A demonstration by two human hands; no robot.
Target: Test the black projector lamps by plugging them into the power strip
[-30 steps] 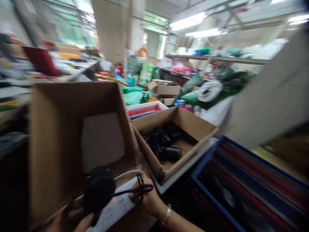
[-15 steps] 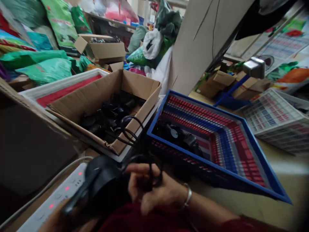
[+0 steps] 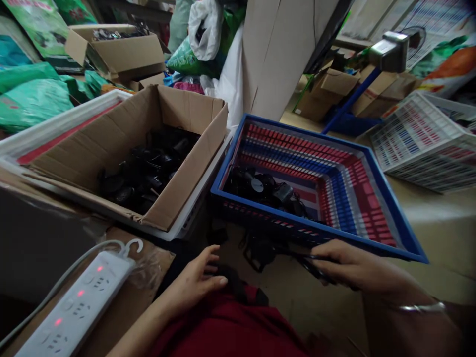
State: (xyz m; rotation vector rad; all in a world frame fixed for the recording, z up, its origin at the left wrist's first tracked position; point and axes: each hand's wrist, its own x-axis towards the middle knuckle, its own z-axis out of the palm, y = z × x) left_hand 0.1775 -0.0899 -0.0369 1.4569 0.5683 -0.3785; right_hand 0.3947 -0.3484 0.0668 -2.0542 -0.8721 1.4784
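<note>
Head view. Right hand (image 3: 347, 265), lower right of frame: fingers closed round a black cord (image 3: 305, 263), silvery bracelet (image 3: 422, 308) at the wrist. The cord runs left toward a black device (image 3: 260, 252), lower centre, just in front of the blue basket's near wall; details of the device too dark to read, and whether it touches the wall, cannot tell. Left hand (image 3: 199, 280), lower centre-left: fingers loosely spread, thumb apart, grasping nothing.

Containers. Blue basket (image 3: 390, 206), centre right: openwork walls banded red, white and blue; dark devices (image 3: 260, 186) heaped toward its left end, one showing a pale round face. Cardboard box (image 3: 189, 168), centre left: flaps up, floor covered by a tangle of black devices (image 3: 152, 163); it sits over a white crate (image 3: 70, 120) whose rim shows on the left. Smaller carton (image 3: 130, 57), upper left: small dark and metallic pieces (image 3: 119, 32) piled to the top. White openwork crate (image 3: 416, 141), right edge: tilted, contents unclear.

Lower left: white power strip (image 3: 76, 307) on brown cardboard, three red lights lit. Upper right: metal box (image 3: 390, 52) on a blue post.
</note>
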